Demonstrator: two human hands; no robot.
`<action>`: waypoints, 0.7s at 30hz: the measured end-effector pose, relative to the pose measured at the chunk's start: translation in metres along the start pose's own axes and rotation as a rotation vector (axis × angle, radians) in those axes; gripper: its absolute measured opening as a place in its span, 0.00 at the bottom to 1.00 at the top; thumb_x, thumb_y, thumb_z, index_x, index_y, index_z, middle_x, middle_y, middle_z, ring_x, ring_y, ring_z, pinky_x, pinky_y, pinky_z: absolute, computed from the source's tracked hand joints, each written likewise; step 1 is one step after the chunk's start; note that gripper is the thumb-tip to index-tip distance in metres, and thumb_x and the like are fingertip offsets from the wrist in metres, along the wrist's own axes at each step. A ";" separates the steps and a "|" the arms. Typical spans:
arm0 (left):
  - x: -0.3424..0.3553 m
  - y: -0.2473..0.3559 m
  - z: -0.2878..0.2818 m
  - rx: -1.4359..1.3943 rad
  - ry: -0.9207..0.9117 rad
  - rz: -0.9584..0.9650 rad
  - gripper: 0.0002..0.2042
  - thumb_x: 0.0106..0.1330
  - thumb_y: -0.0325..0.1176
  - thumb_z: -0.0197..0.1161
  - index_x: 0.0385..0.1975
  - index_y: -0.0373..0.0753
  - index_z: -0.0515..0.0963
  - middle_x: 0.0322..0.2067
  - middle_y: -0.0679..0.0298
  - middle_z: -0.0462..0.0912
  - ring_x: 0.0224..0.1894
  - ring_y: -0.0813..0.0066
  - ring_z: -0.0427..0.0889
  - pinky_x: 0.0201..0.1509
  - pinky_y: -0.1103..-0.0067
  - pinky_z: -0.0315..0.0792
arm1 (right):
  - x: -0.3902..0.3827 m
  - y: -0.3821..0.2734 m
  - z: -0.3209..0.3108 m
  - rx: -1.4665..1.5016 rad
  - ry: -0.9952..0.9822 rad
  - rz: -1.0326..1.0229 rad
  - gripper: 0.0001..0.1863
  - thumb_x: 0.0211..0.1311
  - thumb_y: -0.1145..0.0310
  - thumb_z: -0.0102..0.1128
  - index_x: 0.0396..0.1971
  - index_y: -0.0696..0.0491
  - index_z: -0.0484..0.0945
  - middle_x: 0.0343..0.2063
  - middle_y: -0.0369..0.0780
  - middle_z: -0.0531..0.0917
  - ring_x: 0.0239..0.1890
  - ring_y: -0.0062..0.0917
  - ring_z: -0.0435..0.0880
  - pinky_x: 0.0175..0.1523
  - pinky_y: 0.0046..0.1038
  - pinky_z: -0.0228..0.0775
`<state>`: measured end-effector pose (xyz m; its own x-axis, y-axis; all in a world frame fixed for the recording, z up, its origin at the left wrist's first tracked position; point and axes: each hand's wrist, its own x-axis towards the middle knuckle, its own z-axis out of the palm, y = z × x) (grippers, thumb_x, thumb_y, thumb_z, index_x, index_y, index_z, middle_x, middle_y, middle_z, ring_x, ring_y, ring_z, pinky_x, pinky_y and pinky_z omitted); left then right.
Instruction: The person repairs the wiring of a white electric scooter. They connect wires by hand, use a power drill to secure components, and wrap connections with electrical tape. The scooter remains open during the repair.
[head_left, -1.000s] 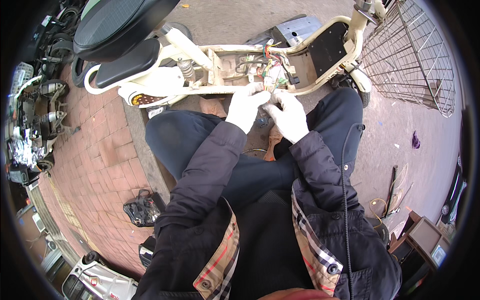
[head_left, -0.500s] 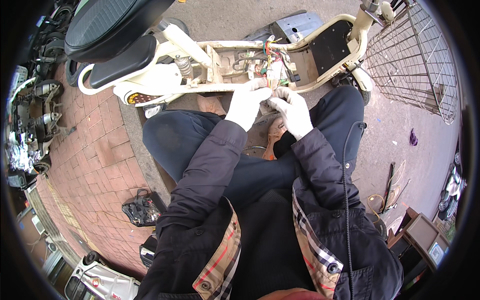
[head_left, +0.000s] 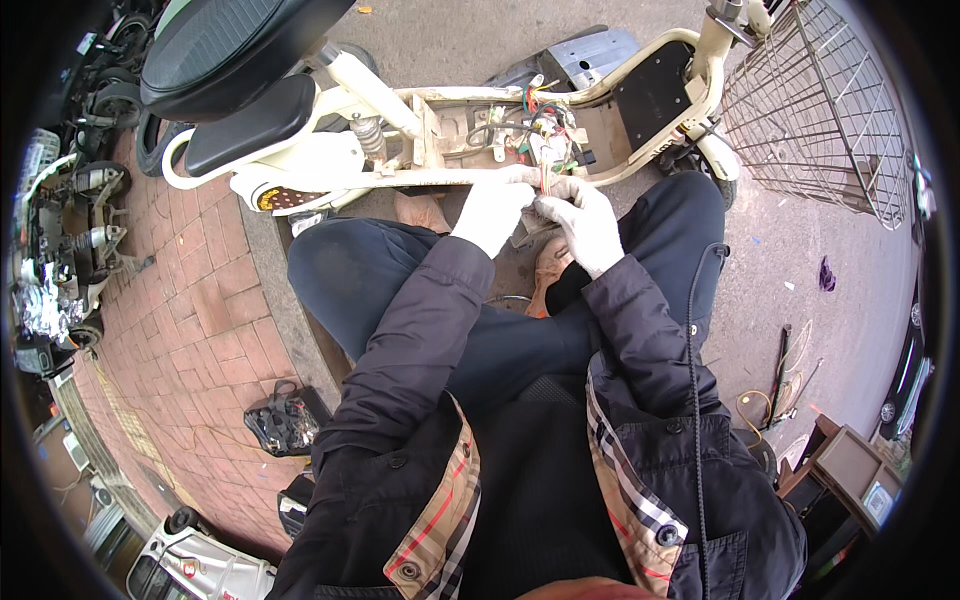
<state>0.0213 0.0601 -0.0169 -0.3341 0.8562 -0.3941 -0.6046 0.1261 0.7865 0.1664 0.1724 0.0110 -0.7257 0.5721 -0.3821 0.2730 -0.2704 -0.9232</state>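
Note:
A cream electric scooter [head_left: 375, 180] stands across in front of me, its frame bay uncovered. A tangle of coloured wires [head_left: 548, 130] spills from that bay over the near rail. My left hand [head_left: 497, 208], in a white glove, pinches the wires at the rail's edge. My right hand [head_left: 585, 222], gloved alike, is closed on the same wires just to the right. Fingertips of both hands nearly meet, and the exact wire ends between them are too small to make out. Below the hands, a greyish flat piece [head_left: 527, 228] shows partly.
The scooter's black seat [head_left: 240, 50] rises at far left, and a wire basket [head_left: 820, 110] at far right. A grey plastic panel [head_left: 590, 58] lies behind the frame. An open black tool bag [head_left: 287, 418] sits on the brick paving to my left. A brown cabinet [head_left: 845, 470] stands at lower right.
Both hands stay at nearly the same spot, still on the wires. The wire bundle above them has shifted slightly, and the view has moved a little.

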 end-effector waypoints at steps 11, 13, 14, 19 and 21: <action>0.002 -0.008 0.005 -0.179 0.037 0.022 0.14 0.68 0.23 0.62 0.51 0.30 0.84 0.39 0.63 0.88 0.39 0.75 0.85 0.46 0.79 0.78 | -0.002 0.005 -0.004 -0.328 0.020 -0.103 0.10 0.64 0.68 0.72 0.37 0.60 0.85 0.30 0.42 0.88 0.33 0.24 0.86 0.41 0.30 0.78; 0.002 -0.007 0.005 -0.172 0.060 0.017 0.12 0.69 0.22 0.63 0.50 0.28 0.83 0.40 0.62 0.88 0.40 0.74 0.86 0.48 0.80 0.78 | -0.002 0.007 -0.005 -0.376 0.021 -0.107 0.10 0.64 0.68 0.72 0.37 0.60 0.85 0.31 0.43 0.88 0.34 0.26 0.87 0.42 0.30 0.78; 0.002 -0.007 0.006 -0.166 0.062 0.019 0.11 0.68 0.23 0.64 0.49 0.30 0.84 0.39 0.62 0.88 0.39 0.75 0.86 0.47 0.80 0.78 | -0.001 0.007 -0.005 -0.364 0.020 -0.108 0.10 0.64 0.68 0.72 0.37 0.60 0.85 0.31 0.43 0.88 0.34 0.26 0.87 0.43 0.30 0.78; 0.001 -0.007 0.007 -0.111 0.084 0.024 0.09 0.69 0.24 0.64 0.46 0.32 0.85 0.38 0.63 0.88 0.38 0.77 0.85 0.46 0.80 0.78 | 0.000 0.010 -0.004 -0.362 0.035 -0.122 0.10 0.65 0.68 0.71 0.38 0.60 0.85 0.32 0.43 0.88 0.35 0.25 0.88 0.44 0.30 0.78; 0.000 -0.006 0.007 -0.120 0.070 0.014 0.10 0.69 0.24 0.64 0.47 0.31 0.85 0.38 0.63 0.88 0.39 0.77 0.85 0.45 0.80 0.78 | 0.000 0.011 -0.003 -0.316 0.032 -0.095 0.10 0.65 0.69 0.71 0.38 0.60 0.86 0.32 0.43 0.89 0.35 0.25 0.88 0.44 0.29 0.79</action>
<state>0.0293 0.0629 -0.0182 -0.3901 0.8197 -0.4193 -0.6804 0.0502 0.7311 0.1710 0.1721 0.0005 -0.7384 0.6085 -0.2906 0.3917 0.0361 -0.9194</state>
